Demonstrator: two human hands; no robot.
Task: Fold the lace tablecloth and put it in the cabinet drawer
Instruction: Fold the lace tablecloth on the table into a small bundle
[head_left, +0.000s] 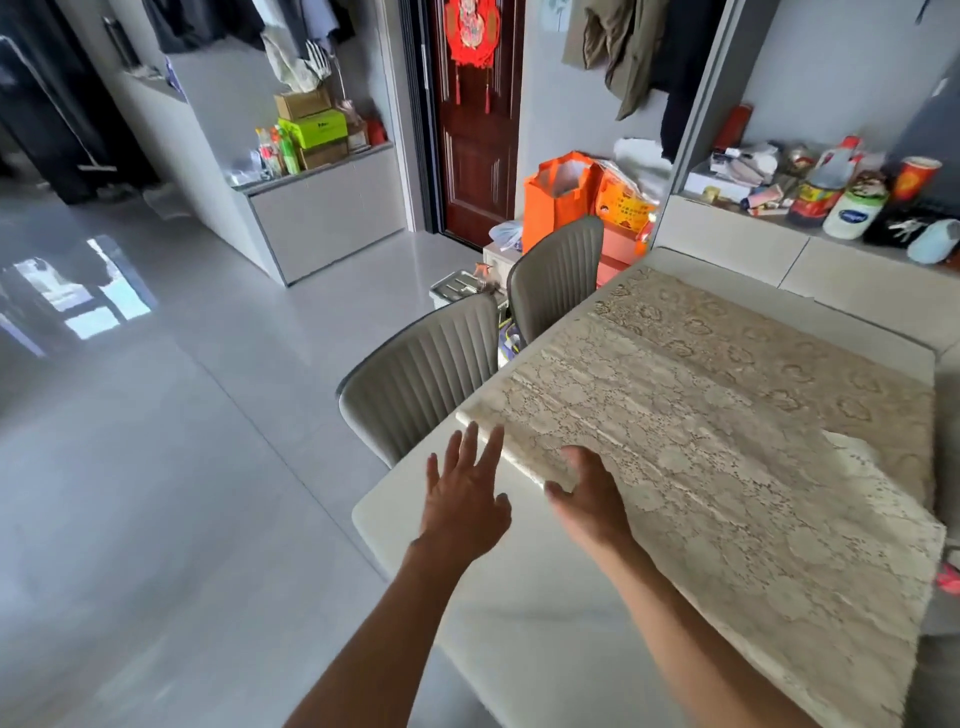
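Observation:
The cream lace tablecloth (727, 447) lies on the white table (519, 597), doubled over so a paler upper layer covers most of it and a darker single strip shows along the far side. My left hand (465, 493) hovers flat with fingers spread over the bare table, just left of the cloth's folded left edge. My right hand (589, 496) rests on that folded edge near its front end, fingers curled at the fold; whether it grips the cloth is unclear. A low cabinet (332, 208) stands across the room; no drawer is visibly open.
Two grey chairs (426, 374) are tucked at the table's left side. An orange bag (556, 197) and boxes crowd the floor by the dark red door (475, 130). A cluttered shelf (810, 197) with bottles runs behind the table. Grey tiled floor spreads to the left.

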